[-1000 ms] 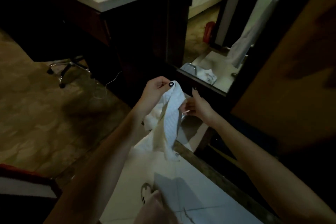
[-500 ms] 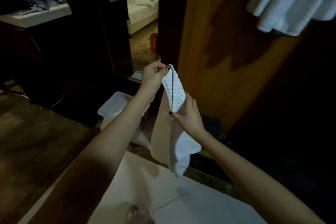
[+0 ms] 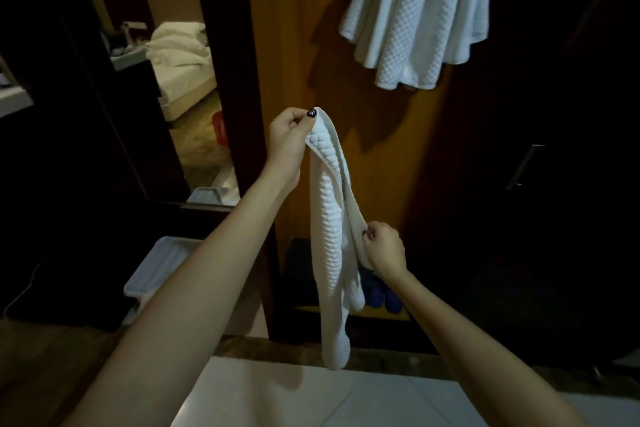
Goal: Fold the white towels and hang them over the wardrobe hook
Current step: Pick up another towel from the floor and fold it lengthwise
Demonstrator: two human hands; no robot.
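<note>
Cloth is gripped at two points: the white towel [image 3: 332, 236] is held up in the air in front of the wardrobe panel [image 3: 298, 45], folded lengthwise into a long narrow band that hangs down toward the tiled floor [image 3: 311, 392]. Its top is pinched by the left hand [image 3: 289, 140], whose thumb and fingers are curled closed over the fold. Lower down, one edge is pinched by the right hand [image 3: 384, 250], fingers curled tightly on the cloth, and is drawn slightly to the right. Above and to the right, hung white towels [image 3: 415, 17] of the same waffle weave are draped against the panel. Blue slippers [image 3: 381, 291] are seen low in the wardrobe, behind the right hand. A pale plastic bin [image 3: 162, 267] is set on the floor at the left, and a bed [image 3: 180, 55] is seen beyond it in a dark-framed opening or mirror.
</note>
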